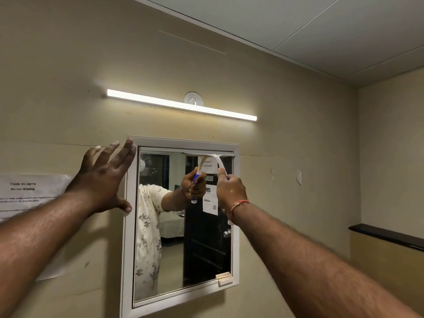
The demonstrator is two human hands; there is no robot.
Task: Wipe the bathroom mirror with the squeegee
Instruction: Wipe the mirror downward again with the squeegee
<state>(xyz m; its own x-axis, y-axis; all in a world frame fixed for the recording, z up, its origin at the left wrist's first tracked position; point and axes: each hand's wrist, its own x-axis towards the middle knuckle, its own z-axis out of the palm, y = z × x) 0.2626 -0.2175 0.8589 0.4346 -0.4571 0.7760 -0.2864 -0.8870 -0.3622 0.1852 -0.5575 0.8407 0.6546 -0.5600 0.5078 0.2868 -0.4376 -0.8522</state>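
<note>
A mirror [206, 249] in a white frame [129, 260] hangs on the beige wall. My right hand [230, 189] grips the handle of a white and blue squeegee [219, 160], whose blade lies flat along the top right edge of the glass. My left hand [104, 177] is spread open with its fingers apart, and it rests against the upper left side of the frame. The glass reflects my hand, the squeegee and a flower-patterned sleeve. Smears show near the top left of the glass.
A lit tube lamp [181, 105] runs along the wall above the mirror. A printed task sheet [27, 193] is stuck to the wall at the left. A dark ledge [387, 235] juts out at the right. A small white latch [223, 278] sits at the frame's lower right.
</note>
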